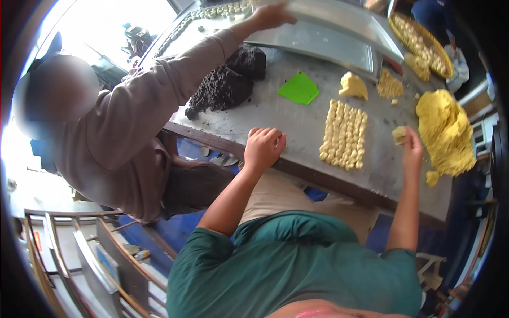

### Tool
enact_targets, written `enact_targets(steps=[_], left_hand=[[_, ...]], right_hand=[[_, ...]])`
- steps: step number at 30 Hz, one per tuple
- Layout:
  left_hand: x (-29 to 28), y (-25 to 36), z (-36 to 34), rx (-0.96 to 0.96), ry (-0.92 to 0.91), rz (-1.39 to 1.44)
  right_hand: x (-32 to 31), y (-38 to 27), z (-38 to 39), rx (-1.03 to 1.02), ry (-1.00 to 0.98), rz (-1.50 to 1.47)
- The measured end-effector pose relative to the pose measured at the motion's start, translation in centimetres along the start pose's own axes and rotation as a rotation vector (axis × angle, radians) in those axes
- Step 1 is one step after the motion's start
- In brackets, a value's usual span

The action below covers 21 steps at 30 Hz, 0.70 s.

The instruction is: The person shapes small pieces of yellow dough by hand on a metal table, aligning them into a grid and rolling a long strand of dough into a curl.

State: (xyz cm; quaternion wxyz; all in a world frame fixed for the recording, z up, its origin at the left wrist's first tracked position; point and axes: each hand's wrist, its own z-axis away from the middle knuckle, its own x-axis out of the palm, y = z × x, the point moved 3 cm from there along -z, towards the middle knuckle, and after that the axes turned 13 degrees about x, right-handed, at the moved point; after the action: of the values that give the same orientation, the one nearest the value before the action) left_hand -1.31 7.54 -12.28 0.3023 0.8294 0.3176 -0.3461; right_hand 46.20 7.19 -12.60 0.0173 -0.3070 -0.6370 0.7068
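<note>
My left hand (263, 148) rests at the near edge of the metal table with its fingers curled in; whatever is inside them, if anything, is hidden. Between thumb and fingers of my right hand (412, 146) is a small piece of dough (398, 135), held over the tabletop. Just right of it lies a big yellow lump of dough (444, 132), with a small bit of yellow dough (432, 178) at its near end. Several rows of small pale dough balls (343, 135) form a block between my hands. Behind them sit a pale dough chunk (353, 86) and a crumbly mound (389, 85).
A bright green scraper (298, 89) lies flat on the table (297, 124). Dark crumbly mass (228, 82) is heaped to its left. Large metal trays (334, 45) stand behind; a yellow-rimmed basket (419, 40) is at far right. A co-worker's arm (207, 50) reaches in from the left.
</note>
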Motion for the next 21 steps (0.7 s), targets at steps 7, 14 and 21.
enact_targets(steps=[7,14,21], left_hand=[[0.5,0.9,-1.1,0.018,0.012,0.037],[0.6,0.4,-0.4,-0.012,0.0,-0.002],[0.1,0.2,0.0,-0.002,-0.025,0.008]], right_hand=[[-0.2,3.8,5.7,-0.454,0.069,0.91],[0.6,2.1,10.3,-0.299,0.006,0.771],[-0.7,1.7,14.0,-0.239,-0.116,0.924]])
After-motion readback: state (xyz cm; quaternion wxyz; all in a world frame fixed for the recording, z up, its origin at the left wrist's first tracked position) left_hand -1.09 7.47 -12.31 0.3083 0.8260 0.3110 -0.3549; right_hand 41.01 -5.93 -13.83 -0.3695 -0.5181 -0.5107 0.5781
